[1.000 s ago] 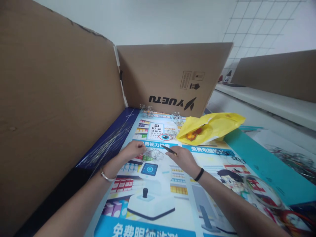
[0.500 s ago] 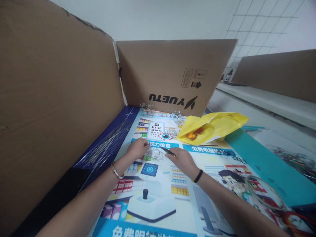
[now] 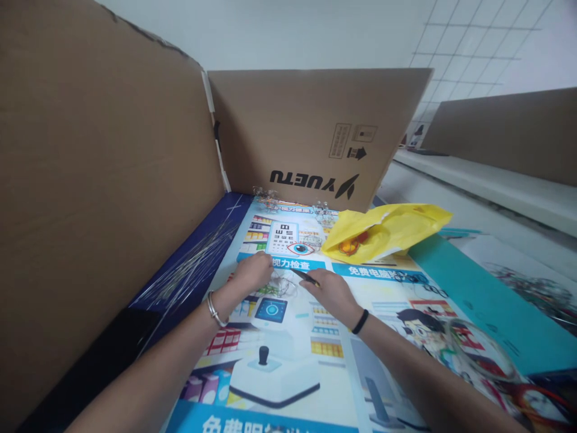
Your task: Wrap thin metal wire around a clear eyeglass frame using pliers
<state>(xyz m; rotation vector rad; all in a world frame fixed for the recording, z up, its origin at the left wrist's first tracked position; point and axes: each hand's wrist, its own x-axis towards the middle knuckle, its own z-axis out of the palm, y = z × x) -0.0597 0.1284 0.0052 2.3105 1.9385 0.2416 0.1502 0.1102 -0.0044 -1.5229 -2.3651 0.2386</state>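
Observation:
My right hand (image 3: 331,293) is closed around a pair of dark, pointed tweezers (image 3: 305,277), their tip aimed left toward my other hand. My left hand (image 3: 255,272) is pinched closed at the edge of a small tangle of thin clear or silvery wire (image 3: 283,285). It seems to grip a strand of it, though the fingertips partly hide the spot. The tangle sits between both hands, over the printed poster sheet (image 3: 288,337).
Cardboard panels (image 3: 311,120) stand at the back and left. A yellow bag (image 3: 401,231) with something orange at its mouth lies right of centre. Long thin wires (image 3: 189,264) lie on the left. More wire bundles (image 3: 265,197) rest at the back, and a tangle of coloured cords (image 3: 527,288) lies at right.
The view has shifted slightly. My left hand has turned a little at the wire, and the tangle looks slightly rearranged. The tweezers stay in my right hand.

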